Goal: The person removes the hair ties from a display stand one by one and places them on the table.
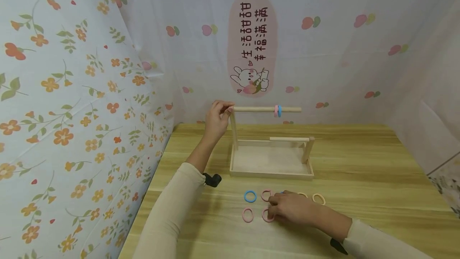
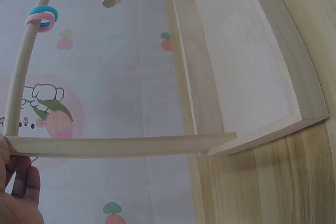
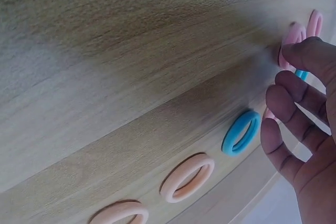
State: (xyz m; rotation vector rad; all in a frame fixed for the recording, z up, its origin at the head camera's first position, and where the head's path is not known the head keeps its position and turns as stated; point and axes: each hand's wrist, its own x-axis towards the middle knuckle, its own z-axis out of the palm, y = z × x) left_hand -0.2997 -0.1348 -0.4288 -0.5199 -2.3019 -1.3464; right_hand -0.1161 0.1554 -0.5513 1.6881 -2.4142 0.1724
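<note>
head view: your left fingers [image 1: 225, 104] pinch the smooth wooden stand [image 1: 234, 131] by its corner; your right fingers [image 1: 276, 202] touch a round pink ring [image 1: 263, 216], grip unclear.

We see pale wooden rack [image 1: 271, 175] upright, left hand [image 1: 217, 119] pinching its tall post's top [image 1: 233, 116]; pink ring [image 1: 276, 111], blue ring [image 1: 279, 111] together on rack's upper rod [image 1: 255, 109]. Before rack, flat rings [image 1: 242, 215]: blue, pink, peach; right hand [image 1: 292, 207] over pink one [image 1: 263, 216].
</note>
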